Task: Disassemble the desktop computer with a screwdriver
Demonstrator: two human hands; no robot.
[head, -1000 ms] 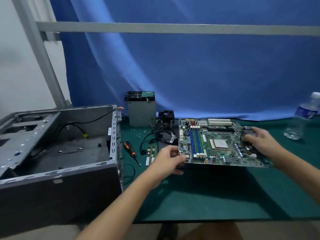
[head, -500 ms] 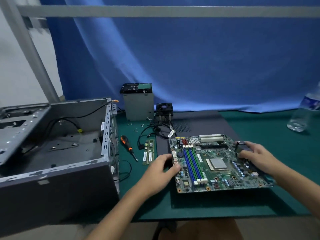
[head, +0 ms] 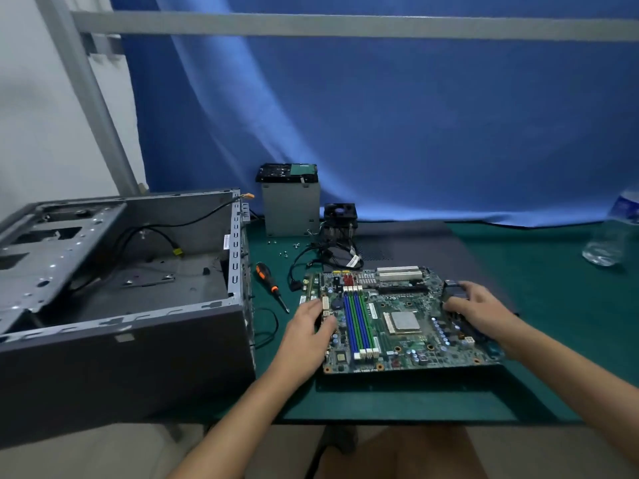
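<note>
A green motherboard [head: 397,323] with blue and green memory slots lies low over the dark side panel [head: 415,385] on the green table. My left hand [head: 311,326] grips its left edge, fingers curled over the board. My right hand [head: 480,309] grips its right edge by the port block. The grey computer case [head: 121,305] lies open on its side at the left, with only black cables inside. An orange-and-black screwdriver [head: 271,285] rests on the table between the case and the board.
A grey power supply [head: 290,205] with a hard drive [head: 287,172] on top stands at the back, a black cooler fan [head: 340,216] and loose cables beside it. Several small screws [head: 287,248] lie near them. A water bottle [head: 612,233] stands far right.
Both hands have carried the motherboard down and toward me, from raised over the table to low over the side panel near the front edge. The camera has tilted down.
</note>
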